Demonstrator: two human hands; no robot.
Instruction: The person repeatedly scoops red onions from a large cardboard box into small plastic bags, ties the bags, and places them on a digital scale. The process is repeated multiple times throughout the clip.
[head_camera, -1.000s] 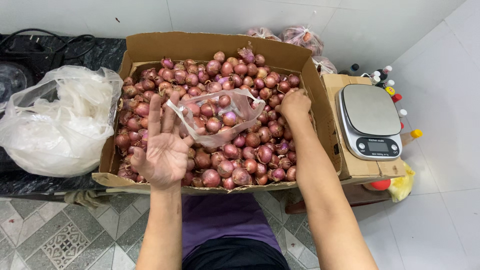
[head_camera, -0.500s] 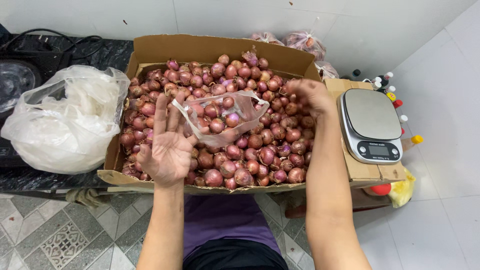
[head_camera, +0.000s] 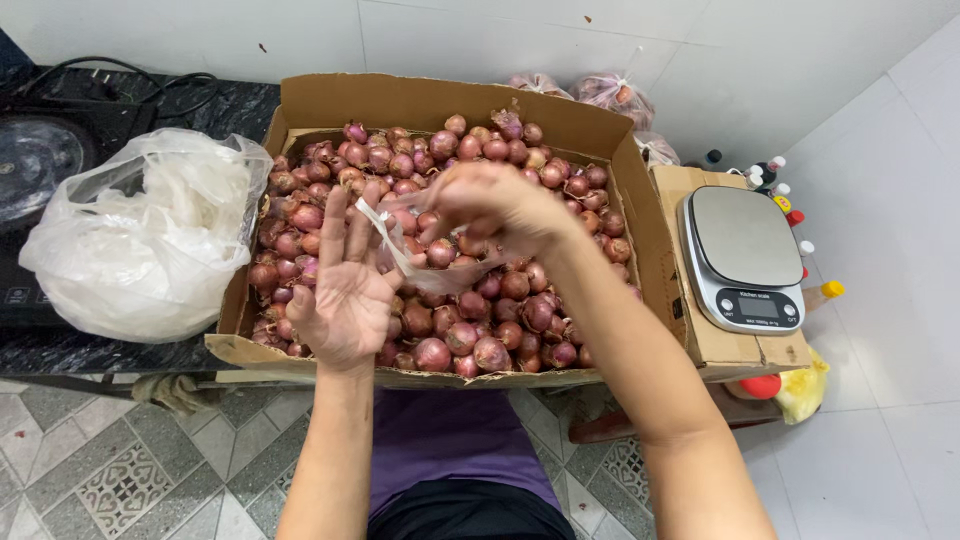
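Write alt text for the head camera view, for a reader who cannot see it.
Two bare hands hold a small clear plastic bag of shallots over a cardboard box full of them: left hand open-palmed at its edge, right hand at its top. A white bag lies left, a kitchen scale right.

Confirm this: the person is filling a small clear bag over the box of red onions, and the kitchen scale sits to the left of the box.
Not quite. In the head view the kitchen scale sits to the right of the cardboard box, on a smaller carton. The white plastic bag is on the left.
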